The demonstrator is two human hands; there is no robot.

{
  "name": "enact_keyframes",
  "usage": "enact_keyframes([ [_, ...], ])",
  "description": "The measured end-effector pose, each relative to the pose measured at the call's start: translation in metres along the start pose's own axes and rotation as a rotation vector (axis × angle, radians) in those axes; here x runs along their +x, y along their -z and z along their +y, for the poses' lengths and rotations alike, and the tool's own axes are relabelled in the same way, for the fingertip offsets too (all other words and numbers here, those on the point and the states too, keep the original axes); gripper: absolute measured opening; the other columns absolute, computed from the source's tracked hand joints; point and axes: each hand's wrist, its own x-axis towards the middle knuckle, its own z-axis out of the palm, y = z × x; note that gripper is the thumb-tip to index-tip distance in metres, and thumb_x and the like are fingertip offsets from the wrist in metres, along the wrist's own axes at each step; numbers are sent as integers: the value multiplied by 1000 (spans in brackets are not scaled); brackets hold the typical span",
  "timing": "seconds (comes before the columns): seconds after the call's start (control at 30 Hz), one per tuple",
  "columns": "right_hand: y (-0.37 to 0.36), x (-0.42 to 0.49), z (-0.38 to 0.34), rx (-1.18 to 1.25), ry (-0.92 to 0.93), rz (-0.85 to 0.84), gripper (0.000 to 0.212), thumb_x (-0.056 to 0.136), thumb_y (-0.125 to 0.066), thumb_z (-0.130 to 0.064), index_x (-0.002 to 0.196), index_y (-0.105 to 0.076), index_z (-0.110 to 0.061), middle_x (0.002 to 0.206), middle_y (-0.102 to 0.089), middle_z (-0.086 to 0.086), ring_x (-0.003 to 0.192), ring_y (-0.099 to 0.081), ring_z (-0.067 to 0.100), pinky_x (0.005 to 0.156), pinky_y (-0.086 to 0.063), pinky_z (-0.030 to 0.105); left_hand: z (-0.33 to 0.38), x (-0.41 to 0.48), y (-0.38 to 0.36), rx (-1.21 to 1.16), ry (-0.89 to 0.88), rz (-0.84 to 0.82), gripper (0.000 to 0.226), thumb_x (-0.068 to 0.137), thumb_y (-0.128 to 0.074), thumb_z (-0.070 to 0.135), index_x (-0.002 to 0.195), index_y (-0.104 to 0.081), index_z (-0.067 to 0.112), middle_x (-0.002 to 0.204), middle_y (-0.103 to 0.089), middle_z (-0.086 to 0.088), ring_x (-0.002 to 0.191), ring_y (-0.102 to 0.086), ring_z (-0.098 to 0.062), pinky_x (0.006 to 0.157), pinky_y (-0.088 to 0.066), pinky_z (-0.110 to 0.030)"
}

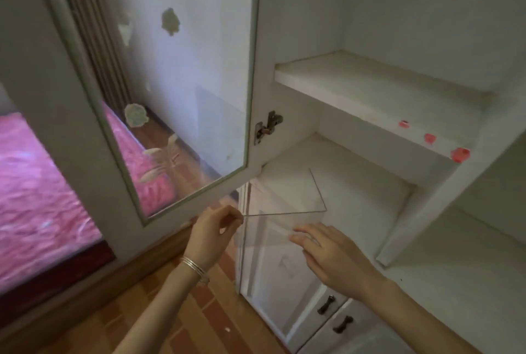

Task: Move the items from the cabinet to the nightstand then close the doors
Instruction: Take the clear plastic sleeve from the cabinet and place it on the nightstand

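Bare forearms, no sleeves; thin silver bangles (195, 267) on left wrist.

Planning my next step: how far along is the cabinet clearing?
Done: no other items show on the visible shelves. In hand: left hand pinches a clear sheet at the lower shelf; right hand open beside it. Left: nightstand drop-off, closing the open glass door.

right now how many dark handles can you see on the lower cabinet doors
2. The left handle and the right handle sit side by side on the lower cabinet doors, at the bottom right of the view. Others may be out of frame.
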Motion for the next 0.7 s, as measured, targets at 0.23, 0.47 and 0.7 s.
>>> enact_keyframes([
  [0.23, -22, 57, -84, 60, 239, 21, 28, 84, -56, -15, 112, -59, -16, 110, -61, 2, 97, -57, 18, 75, -50, 29, -30, -83, 84, 222, 113, 80, 6, 79, -63, 20, 80, -68, 24, 79, -68, 11, 72, -64, -11, 61, -49, -25],
  [0.47, -63, 89, -205, 59, 442, -76, 25, 83, -55, -22, 107, -62, -19, 100, -63, -2, 91, -58, 17, 73, -52, 30, -68, -206, 182, 348, 372, 90, 8, 78, -61, 35, 77, -69, 34, 77, -65, 20, 71, -61, 1, 63, -51, -29],
  [0.7, -96, 101, -381, 115, 645, -97, 35, 71, -73, -23, 104, -64, -22, 95, -64, -6, 82, -60, 13, 62, -53, 26, -91, -346, 306, 240, 544, 273, 8, 77, -73, 23, 76, -73, 31, 72, -68, 21, 68, -62, 3, 65, -46, -14],
])
